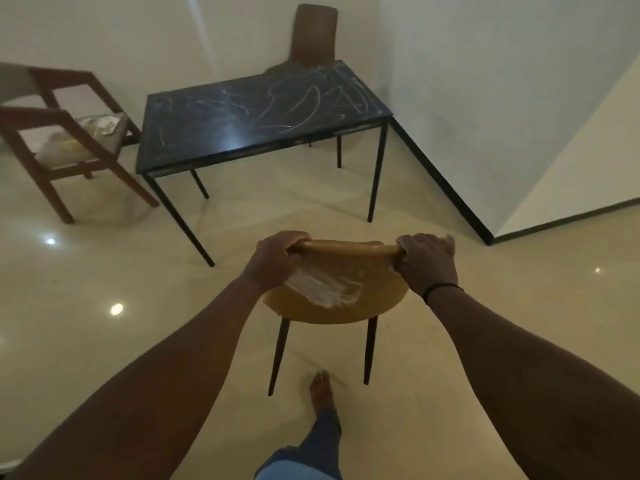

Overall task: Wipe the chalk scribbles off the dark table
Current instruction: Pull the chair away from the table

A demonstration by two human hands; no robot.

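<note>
Meanwhile, both hands (273, 259) on chair (346, 251).

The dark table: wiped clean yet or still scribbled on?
Still scribbled: white chalk scribbles cross the dark table, untouched by either hand.

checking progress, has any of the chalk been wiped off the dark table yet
No, chalk scribbles cover most of the dark table, and both the left hand and right hand grip a tan chair.

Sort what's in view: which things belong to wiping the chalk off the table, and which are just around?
Job: dark table; chalk scribbles; white cloth on the tan chair.

Just around: tan chair, gripped by left hand and right hand; wooden armchair; brown chair.
</note>
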